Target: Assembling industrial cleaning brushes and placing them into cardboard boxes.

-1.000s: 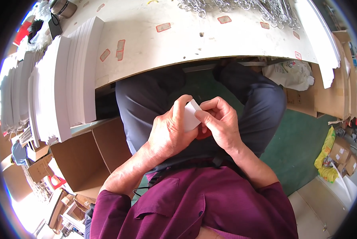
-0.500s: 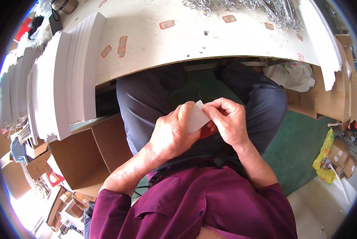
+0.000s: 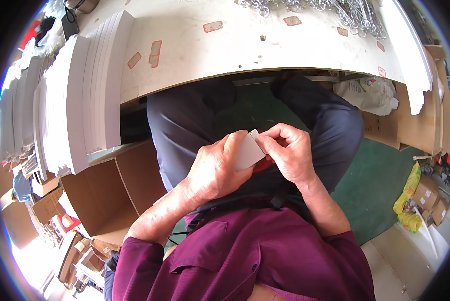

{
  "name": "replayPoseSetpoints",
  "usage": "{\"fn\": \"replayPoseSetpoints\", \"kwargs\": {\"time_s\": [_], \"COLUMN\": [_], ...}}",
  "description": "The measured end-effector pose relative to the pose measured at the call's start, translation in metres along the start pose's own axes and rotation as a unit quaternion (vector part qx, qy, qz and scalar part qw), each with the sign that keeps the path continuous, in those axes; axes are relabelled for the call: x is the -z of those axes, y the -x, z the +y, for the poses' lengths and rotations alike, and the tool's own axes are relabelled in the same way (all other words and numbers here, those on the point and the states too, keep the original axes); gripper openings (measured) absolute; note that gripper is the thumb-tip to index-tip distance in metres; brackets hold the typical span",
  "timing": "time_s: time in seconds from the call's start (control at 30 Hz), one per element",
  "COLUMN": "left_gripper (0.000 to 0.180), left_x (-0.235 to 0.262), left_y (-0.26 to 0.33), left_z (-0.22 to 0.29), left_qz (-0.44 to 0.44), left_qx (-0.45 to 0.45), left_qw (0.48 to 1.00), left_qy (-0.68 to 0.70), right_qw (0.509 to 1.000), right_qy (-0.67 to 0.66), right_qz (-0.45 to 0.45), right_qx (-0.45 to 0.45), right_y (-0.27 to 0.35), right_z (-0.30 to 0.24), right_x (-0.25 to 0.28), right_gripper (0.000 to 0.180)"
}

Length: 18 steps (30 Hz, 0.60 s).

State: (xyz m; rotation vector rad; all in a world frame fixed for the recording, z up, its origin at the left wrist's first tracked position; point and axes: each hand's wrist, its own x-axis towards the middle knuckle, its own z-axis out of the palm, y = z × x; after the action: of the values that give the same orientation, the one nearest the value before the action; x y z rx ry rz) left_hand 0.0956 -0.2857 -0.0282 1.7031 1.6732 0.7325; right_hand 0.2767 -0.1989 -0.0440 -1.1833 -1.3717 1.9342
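Observation:
Above my lap, my left hand is closed around a small white card-like piece; whether it is one piece or a stack I cannot tell. My right hand pinches its upper right corner between thumb and fingers. A narrow white end sticks up at the top, between the two hands. Something red shows just below the piece, mostly hidden by my right fingers.
A white worktable spans the far side, with shiny metal hooks at its back right. White folded sheets stand packed at left, above an open cardboard box. A plastic bag lies under the table's right end.
The white piece has tilted slightly, and its top end sits a little lower and further right. Both hands keep nearly the same place and grip.

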Motion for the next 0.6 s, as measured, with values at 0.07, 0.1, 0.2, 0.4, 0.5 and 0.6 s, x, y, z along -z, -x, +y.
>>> {"fn": "replayPoseSetpoints", "kwargs": {"time_s": [0.07,0.1,0.2,0.4,0.5,0.6], "left_gripper": [0.059,0.059,0.058,0.058,0.063,0.064], "left_x": [0.000,0.000,0.000,0.001,0.004,0.001], "left_y": [0.001,0.001,0.001,-0.001,-0.002,0.000], "left_z": [0.000,0.000,0.002,0.004,0.003,0.001], "left_qz": [0.003,0.003,0.012,0.014,-0.008,0.001], "left_qx": [0.000,0.001,-0.001,0.013,0.071,0.063], "left_qw": [1.000,1.000,1.000,1.000,0.997,0.998], "left_qy": [-0.002,-0.002,-0.014,-0.018,0.006,0.012], "right_qw": [1.000,1.000,0.983,0.975,0.982,0.983], "right_qy": [0.012,0.025,0.124,0.104,0.067,0.077], "right_qz": [0.007,0.016,0.045,0.047,0.034,0.023], "right_qx": [0.002,0.004,0.129,0.190,0.171,0.165], "right_y": [0.002,0.003,0.007,0.008,0.018,0.019], "right_z": [0.000,0.000,0.003,0.015,0.029,0.026], "right_x": [-0.003,-0.005,-0.011,-0.016,-0.025,-0.029], "right_gripper": [0.010,0.010,0.009,0.013,0.039,0.044]}}
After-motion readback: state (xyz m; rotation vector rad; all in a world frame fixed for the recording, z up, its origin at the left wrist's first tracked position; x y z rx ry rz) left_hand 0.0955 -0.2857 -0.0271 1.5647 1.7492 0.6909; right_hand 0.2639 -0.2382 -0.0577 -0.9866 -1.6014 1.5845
